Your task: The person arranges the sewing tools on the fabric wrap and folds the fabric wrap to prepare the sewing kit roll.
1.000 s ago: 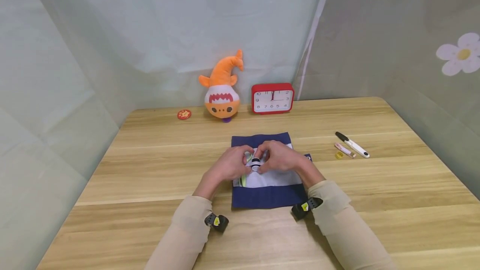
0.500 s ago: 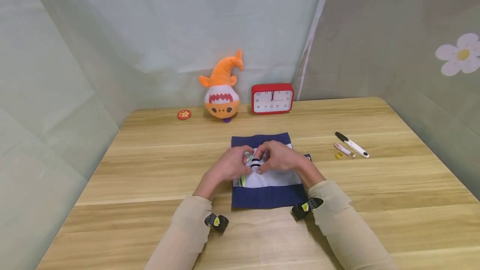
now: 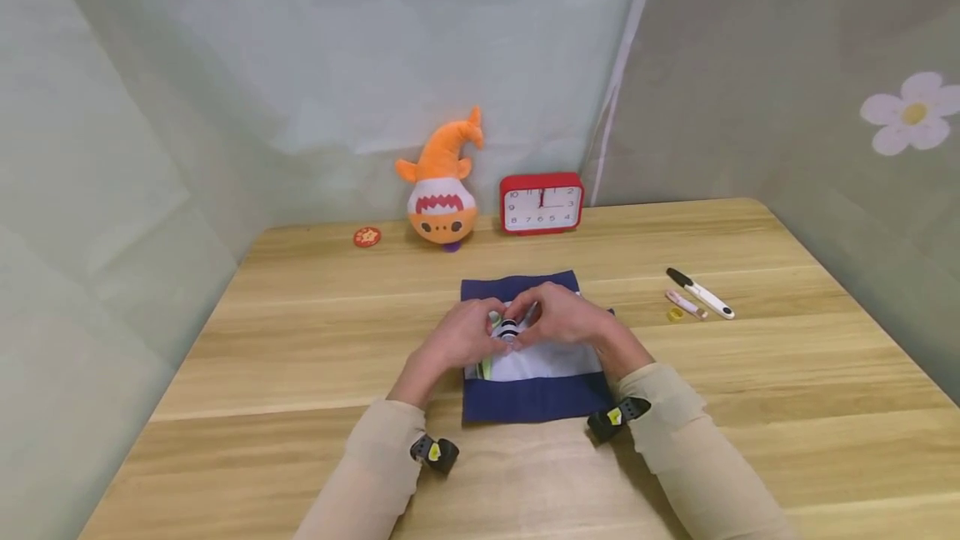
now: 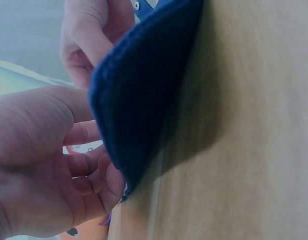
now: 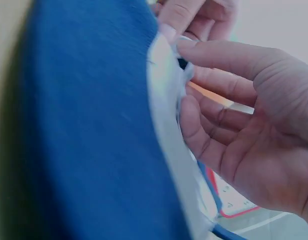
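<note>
A folded cloth, navy at its near and far ends (image 3: pixel 536 401) and pale grey across the middle, lies on the table in the head view. From its middle rises a small black-and-white striped piece (image 3: pixel 509 328). My left hand (image 3: pixel 465 333) and right hand (image 3: pixel 566 317) face each other over it, thumbs and curled index fingers pinching it from both sides. The right wrist view has both thumbs (image 5: pixel 191 45) close together at the pale cloth's edge, a bit of black showing between the fingers. A navy flap (image 4: pixel 144 95) partly hides the fingertips in the left wrist view.
An orange shark plush (image 3: pixel 442 190) and a red clock (image 3: pixel 542 203) stand at the back, with a red round badge (image 3: pixel 367 237) left of them. To the right lie a black-and-white pen-like tool (image 3: pixel 701 292), a pink strip (image 3: pixel 686 304) and a yellow ring (image 3: pixel 675 315).
Both thumbs have closed in below the striped piece, which now looks more bunched between the fingers. The head view has tilted slightly upward; the cloth stays put.
</note>
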The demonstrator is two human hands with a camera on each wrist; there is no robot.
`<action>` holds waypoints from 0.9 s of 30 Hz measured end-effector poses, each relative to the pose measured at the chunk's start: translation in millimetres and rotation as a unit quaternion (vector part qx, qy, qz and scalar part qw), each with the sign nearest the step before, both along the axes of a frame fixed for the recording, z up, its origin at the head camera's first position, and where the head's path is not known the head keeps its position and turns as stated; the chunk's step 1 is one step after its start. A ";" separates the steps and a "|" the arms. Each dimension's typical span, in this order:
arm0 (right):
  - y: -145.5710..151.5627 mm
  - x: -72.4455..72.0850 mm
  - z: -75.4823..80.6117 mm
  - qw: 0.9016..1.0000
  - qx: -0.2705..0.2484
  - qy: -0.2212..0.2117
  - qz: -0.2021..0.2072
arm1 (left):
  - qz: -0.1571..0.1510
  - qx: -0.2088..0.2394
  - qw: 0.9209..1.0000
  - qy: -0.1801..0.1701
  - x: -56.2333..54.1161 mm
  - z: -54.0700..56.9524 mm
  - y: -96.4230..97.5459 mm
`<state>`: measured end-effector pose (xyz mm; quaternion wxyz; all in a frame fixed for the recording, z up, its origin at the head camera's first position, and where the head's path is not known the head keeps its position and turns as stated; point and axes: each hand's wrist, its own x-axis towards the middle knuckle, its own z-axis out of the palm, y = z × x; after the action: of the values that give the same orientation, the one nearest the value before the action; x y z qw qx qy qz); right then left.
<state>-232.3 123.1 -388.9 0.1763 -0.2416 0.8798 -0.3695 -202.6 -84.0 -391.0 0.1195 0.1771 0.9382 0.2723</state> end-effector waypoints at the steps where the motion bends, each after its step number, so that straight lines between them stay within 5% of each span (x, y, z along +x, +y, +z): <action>1: 4.0 -0.2 1.8 1.000 -0.008 0.007 -0.004 | 0.000 0.001 1.000 0.003 0.3 -0.6 0.3; 7: 54.9 -4.6 17.5 0.991 -0.047 0.062 -0.105 | -0.019 -0.005 0.999 0.036 0.7 -4.1 3.3; 15: 164.3 10.2 23.1 0.959 -0.050 0.094 -0.264 | -0.028 -0.042 0.997 0.055 3.5 -3.3 10.0; 21: 221.8 21.9 12.4 0.948 0.002 0.072 -0.310 | -0.007 -0.066 0.997 0.049 4.1 -1.7 14.4; 27: 244.7 27.7 5.2 0.945 0.062 0.032 -0.318 | -0.008 -0.081 0.995 0.054 2.7 -0.6 18.5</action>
<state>-204.6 367.8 -383.6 0.0360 0.0508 0.9371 -0.3436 -199.9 -65.5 -391.6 0.0850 0.1891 0.9608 0.1841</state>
